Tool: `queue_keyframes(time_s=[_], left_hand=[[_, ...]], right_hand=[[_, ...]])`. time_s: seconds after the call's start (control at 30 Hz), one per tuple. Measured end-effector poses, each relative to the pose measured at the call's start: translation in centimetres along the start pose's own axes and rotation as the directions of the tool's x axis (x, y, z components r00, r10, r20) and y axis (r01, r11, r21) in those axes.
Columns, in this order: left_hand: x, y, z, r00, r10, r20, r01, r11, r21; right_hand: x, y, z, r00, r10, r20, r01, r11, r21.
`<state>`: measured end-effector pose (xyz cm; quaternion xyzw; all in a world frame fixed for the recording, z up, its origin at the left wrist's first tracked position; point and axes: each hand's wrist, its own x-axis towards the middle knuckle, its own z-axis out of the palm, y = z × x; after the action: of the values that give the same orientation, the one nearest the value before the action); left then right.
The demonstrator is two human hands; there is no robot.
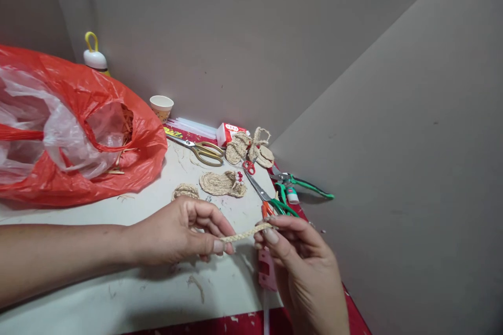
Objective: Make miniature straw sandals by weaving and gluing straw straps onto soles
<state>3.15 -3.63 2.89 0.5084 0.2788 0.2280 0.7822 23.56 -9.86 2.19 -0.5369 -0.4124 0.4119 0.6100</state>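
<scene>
A short, pale braided straw strip (245, 234) stretches between my two hands above the white table surface. Its left end is pinched between the thumb and fingers of my left hand (184, 233). My right hand (302, 261) grips the other end with thumb and forefinger. Just beyond my left hand lie a small woven straw sandal (218, 183) with red beads and a second woven piece (185, 191), partly hidden by that hand. Scissors with green handles (281, 207) rest behind my right hand. A pink object (267, 270) is partly covered by my right hand.
A big red plastic bag (149, 167) fills the left side. Farther back are a paper cup (161, 107), gold-handled scissors (208, 154), a red-and-white box (226, 133), more woven pieces (238, 147) and green-handled pliers (310, 187). A bottle (95, 59) stands behind the bag. Grey panels rise behind and right.
</scene>
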Motion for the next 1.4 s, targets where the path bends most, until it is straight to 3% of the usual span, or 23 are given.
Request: queue_keyframes(time_s=[0.3, 0.6, 1.0, 1.4], left_hand=[[-0.1, -0.1, -0.3, 0.99, -0.084, 0.11, 0.088, 0.996, -0.029], [0.2, -0.5, -0.3, 0.98, -0.053, 0.191, 0.067, 0.995, -0.068], [0.4, -0.6, -0.4, 0.983, -0.065, 0.17, 0.082, 0.992, -0.099], [0.2, 1.4, -1.6, 0.995, 0.015, 0.094, 0.019, 0.938, -0.347]], right_hand=[[0.3, 0.0, 0.2, 0.995, 0.072, 0.068, -0.079, 0.992, 0.095], [0.7, 0.1, 0.3, 0.997, 0.054, 0.046, -0.06, 0.988, 0.144], [1.0, 0.1, 0.3, 0.997, 0.079, -0.008, -0.078, 0.993, 0.094], [1.2, 0.8, -0.2, 0.996, 0.062, -0.065, -0.062, 0.998, 0.0]])
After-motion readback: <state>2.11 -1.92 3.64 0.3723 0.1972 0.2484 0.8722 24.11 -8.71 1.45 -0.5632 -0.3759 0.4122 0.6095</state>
